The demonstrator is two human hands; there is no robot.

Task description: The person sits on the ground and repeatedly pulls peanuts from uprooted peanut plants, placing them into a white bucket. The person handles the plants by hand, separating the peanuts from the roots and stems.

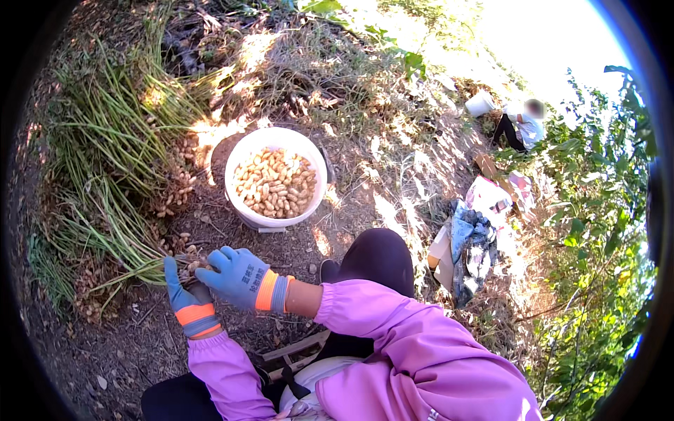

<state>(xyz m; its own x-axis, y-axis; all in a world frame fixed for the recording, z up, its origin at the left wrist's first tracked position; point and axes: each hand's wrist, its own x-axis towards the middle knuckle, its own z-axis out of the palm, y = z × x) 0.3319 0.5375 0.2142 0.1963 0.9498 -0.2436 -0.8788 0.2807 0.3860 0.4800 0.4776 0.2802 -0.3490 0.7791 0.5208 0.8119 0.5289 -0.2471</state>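
Observation:
Both my hands wear blue work gloves with orange and grey cuffs. My left hand [187,294] is around the root end of green peanut plant stems [139,260]. Close on its right, my right hand [237,276] has its fingers at the peanut pods and roots [190,266] of that bunch; what lies under its fingertips is partly hidden. Beyond my hands stands a white plastic bucket [322,192], with many unshelled peanuts [274,184] inside. A large heap of pulled peanut plants [113,126], pods still attached, lies on the left.
Clothing or cloths [476,237] and a cardboard box [442,255] lie on the ground at right. Farther back, a person [526,129] sits near another white bucket [479,103]. Leafy bushes [590,221] line the right side. A wooden stool or frame [297,347] shows beneath me.

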